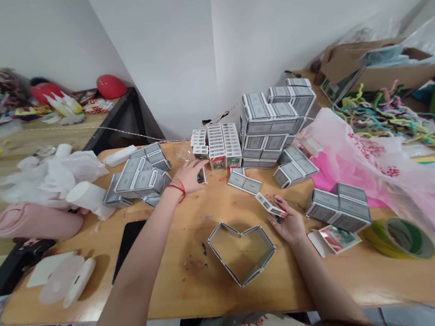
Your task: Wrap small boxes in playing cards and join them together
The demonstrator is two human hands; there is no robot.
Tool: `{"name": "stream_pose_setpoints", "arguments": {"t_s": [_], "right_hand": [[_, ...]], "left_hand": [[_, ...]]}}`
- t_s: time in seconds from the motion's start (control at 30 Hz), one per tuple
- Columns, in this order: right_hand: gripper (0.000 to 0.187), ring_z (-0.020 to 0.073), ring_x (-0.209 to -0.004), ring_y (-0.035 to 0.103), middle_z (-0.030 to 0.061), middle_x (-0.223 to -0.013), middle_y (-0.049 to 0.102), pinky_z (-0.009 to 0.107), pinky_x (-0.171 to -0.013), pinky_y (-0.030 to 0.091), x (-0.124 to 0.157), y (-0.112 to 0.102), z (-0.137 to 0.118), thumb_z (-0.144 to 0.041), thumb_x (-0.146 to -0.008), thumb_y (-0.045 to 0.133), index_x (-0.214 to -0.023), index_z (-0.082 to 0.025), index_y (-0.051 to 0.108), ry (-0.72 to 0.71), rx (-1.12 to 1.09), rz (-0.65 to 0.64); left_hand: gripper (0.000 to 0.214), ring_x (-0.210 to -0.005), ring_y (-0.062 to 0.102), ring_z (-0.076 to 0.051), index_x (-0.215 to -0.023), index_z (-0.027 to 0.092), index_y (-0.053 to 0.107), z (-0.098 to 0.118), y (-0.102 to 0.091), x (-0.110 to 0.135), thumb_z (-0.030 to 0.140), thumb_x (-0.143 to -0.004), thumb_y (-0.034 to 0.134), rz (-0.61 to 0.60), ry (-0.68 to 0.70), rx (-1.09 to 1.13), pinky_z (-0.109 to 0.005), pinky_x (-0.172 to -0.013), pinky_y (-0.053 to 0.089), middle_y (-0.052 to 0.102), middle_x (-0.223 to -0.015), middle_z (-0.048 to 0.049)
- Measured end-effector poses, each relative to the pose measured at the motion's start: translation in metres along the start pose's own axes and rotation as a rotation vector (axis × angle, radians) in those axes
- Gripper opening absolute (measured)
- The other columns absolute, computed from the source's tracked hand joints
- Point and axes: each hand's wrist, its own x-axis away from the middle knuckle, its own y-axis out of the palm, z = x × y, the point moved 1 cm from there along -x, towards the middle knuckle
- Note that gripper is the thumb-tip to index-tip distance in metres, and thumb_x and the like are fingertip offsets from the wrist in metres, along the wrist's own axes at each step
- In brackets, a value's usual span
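My left hand [189, 177], with a red string round its wrist, is closed over a small dark-and-white box [202, 176] just in front of the stacked card boxes [216, 147]; its fingertips are partly hidden. In my right hand [292, 224] a small white playing-card box [270, 205] with a green and red print is tilted between the fingers. On the table between my arms stands a heart-shaped frame [239, 234] of grey-patterned card pieces. A flat pair of joined grey pieces [244, 181] lies beyond it.
Grey-patterned blocks rise in a tall stack [264, 124], with more blocks at left [139, 176] and right [339, 208]. An opened card box [337, 238], a yellow-green tape roll [399, 239] and pink plastic [378, 163] lie right. A black phone-like slab [126, 244] is left.
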Motion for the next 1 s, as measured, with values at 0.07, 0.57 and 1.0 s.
{"name": "stream_pose_setpoints", "arguments": {"t_s": [0.07, 0.57, 1.0], "right_hand": [[0.017, 0.0089, -0.063, 0.061, -0.0032, -0.094, 0.065, 0.018, -0.042, 0.044, 0.000, 0.002, 0.000, -0.016, -0.072, 0.056, -0.087, -0.025, 0.056, -0.001, -0.004, 0.000], [0.014, 0.0116, -0.070, 0.060, -0.0017, -0.096, 0.063, 0.019, -0.045, 0.043, -0.005, 0.005, 0.003, -0.022, -0.069, 0.061, -0.083, -0.023, 0.058, -0.047, 0.167, 0.026], [0.015, 0.0098, -0.068, 0.058, -0.0012, -0.102, 0.061, 0.021, -0.054, 0.046, -0.055, 0.043, 0.021, -0.015, -0.063, 0.060, -0.077, -0.021, 0.060, -0.040, 0.250, -0.140]], "left_hand": [[0.070, -0.116, 0.035, -0.028, -0.124, 0.022, 0.040, -0.010, 0.008, 0.004, 0.036, -0.059, 0.061, 0.007, -0.070, 0.005, -0.042, -0.098, 0.029, 0.040, -0.125, -0.0087], [0.030, -0.125, 0.021, -0.031, -0.099, 0.021, 0.059, -0.005, 0.031, 0.025, 0.018, -0.071, 0.048, 0.176, -0.231, -0.016, -0.056, -0.099, 0.020, 0.041, -0.129, -0.0069], [0.071, -0.109, 0.049, -0.022, -0.126, 0.024, 0.034, 0.073, 0.068, 0.031, 0.024, -0.064, 0.067, 0.082, -0.081, 1.467, -0.040, -0.092, 0.041, 0.040, -0.129, -0.0112]]}}
